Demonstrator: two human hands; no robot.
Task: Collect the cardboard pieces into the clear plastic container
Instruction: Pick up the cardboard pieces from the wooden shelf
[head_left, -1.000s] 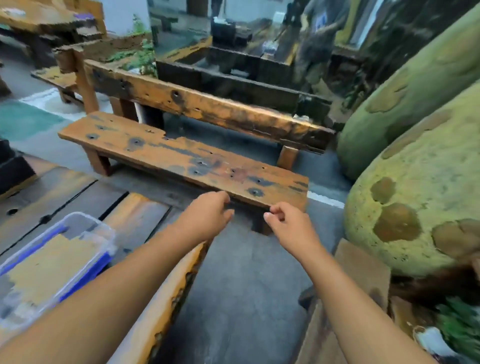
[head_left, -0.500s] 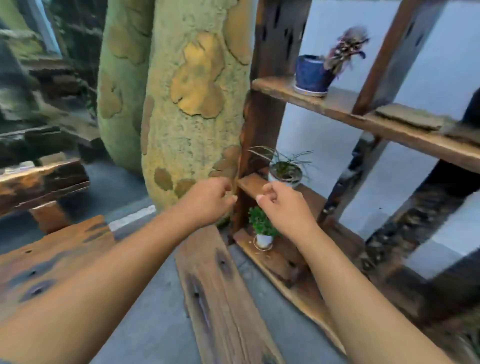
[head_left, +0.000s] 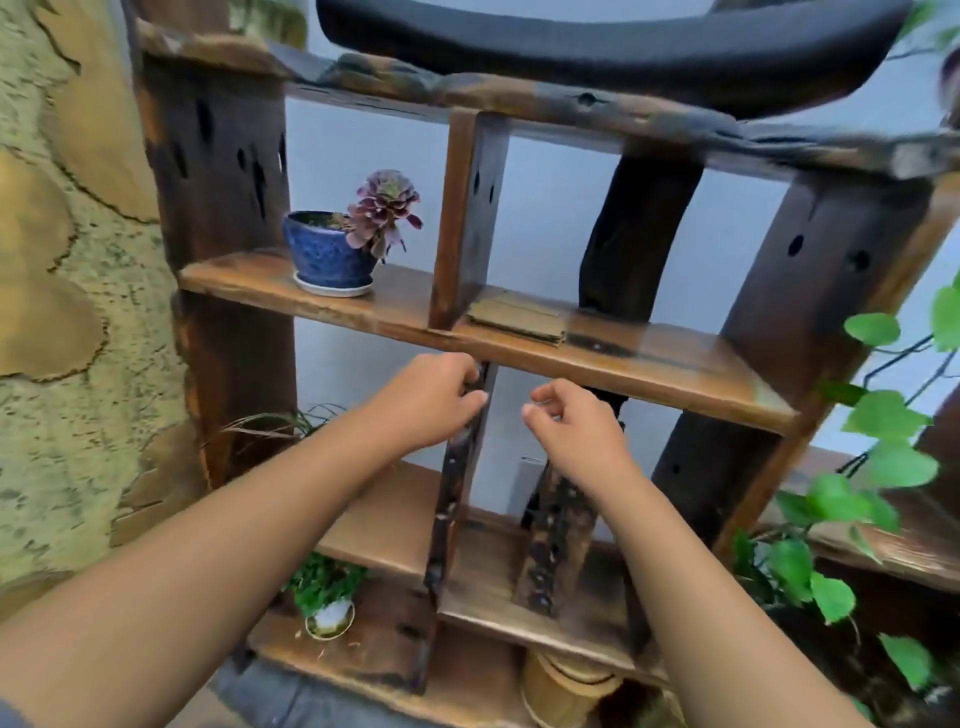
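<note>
A small flat stack of cardboard pieces (head_left: 517, 318) lies on the middle board of a dark wooden shelf unit (head_left: 623, 358), just right of a thin upright divider. My left hand (head_left: 431, 400) hangs below that board's front edge, fingers curled and holding nothing. My right hand (head_left: 571, 421) is beside it, a little lower, fingers loosely curled and also holding nothing. Both hands are below and in front of the cardboard, apart from it. The clear plastic container is out of view.
A blue pot with a purple succulent (head_left: 332, 249) stands left of the divider. Small potted plants (head_left: 324, 597) sit on lower boards, green vine leaves (head_left: 883, 457) hang at the right, and a rough yellow-green rock wall (head_left: 67, 312) fills the left.
The view has swung right from the bench and container to the shelf, then risen to the middle board. Both hands stay held out together in front, holding nothing.
</note>
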